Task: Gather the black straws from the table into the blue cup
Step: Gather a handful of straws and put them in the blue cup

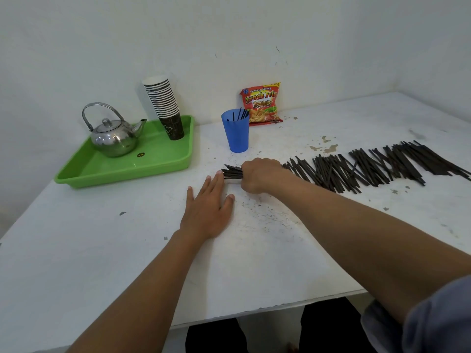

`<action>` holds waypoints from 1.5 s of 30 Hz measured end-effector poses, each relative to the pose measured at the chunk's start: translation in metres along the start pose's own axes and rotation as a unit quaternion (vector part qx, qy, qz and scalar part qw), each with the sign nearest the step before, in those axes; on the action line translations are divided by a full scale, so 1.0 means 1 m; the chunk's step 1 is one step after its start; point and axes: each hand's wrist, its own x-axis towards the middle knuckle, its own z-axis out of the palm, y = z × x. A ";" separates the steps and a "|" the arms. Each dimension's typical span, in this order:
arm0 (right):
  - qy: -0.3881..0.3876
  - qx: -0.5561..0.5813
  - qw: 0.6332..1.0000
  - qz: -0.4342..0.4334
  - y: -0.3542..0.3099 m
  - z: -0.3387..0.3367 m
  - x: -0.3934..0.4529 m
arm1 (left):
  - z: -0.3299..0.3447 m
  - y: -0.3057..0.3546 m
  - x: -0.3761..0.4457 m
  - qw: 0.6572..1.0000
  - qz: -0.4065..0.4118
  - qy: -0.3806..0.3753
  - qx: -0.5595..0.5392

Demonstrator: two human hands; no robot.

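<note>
My right hand [257,178] grips one bundle of black straws [232,171]; my left hand [207,207] lies flat on the tabletop [127,250]. One blue cup [235,133] holds four straws; many remain in a row [377,166]. One snack bag [262,103] reads "French Fries 2000".

Shiny metal kettle [114,138], glossy plastic tray [127,169], translucent blue plastic cup [235,133], seemingly matt straws [369,166], scuffed white bench [102,250].

Person, head-camera view: two bare forearms, two bare hands, left [207,208] and right [260,178]. No rings, watch or bracelets visible. Grey-blue fabric sleeve [433,319] on right upper arm, pushed up above the elbow. Dark trousers [328,327] below the surface edge.
</note>
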 end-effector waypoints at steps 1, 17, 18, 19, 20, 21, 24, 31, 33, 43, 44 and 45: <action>0.022 0.021 1.000 -0.002 0.003 0.002 0.000 | -0.001 0.000 0.000 0.999 0.004 0.013 -0.031; -0.022 0.786 0.607 -0.113 0.020 -0.037 -0.050 | -0.041 0.060 -0.016 0.504 -0.221 -0.274 -0.789; -0.030 0.783 0.609 -0.123 0.021 -0.038 -0.053 | -0.041 0.064 -0.017 0.491 -0.219 -0.279 -0.796; -0.036 0.779 0.613 -0.128 0.022 -0.037 -0.055 | -0.041 0.067 -0.017 0.484 -0.217 -0.280 -0.800; -0.039 0.774 0.618 -0.129 0.023 -0.036 -0.056 | -0.040 0.069 -0.018 0.480 -0.215 -0.280 -0.803; -0.038 0.771 0.622 -0.129 0.024 -0.034 -0.058 | -0.039 0.070 -0.018 0.477 -0.215 -0.278 -0.805; -0.015 0.769 0.626 -0.127 0.027 -0.027 -0.061 | -0.036 0.074 -0.017 0.472 -0.220 -0.268 -0.810; 0.014 0.750 0.646 -0.143 0.028 -0.014 -0.060 | -0.026 0.077 -0.013 0.473 -0.233 -0.266 -0.807; 0.017 0.745 0.651 -0.144 0.030 -0.012 -0.060 | -0.026 0.077 -0.012 0.469 -0.238 -0.264 -0.808; 0.104 0.765 0.629 -0.094 0.029 -0.005 -0.058 | -0.020 0.079 -0.009 0.487 -0.247 -0.272 -0.792; 0.106 0.761 0.632 -0.099 0.029 -0.005 -0.058 | -0.020 0.080 -0.009 0.487 -0.246 -0.271 -0.793; 0.108 0.754 0.639 -0.106 0.030 -0.005 -0.059 | -0.021 0.080 -0.008 0.488 -0.245 -0.269 -0.794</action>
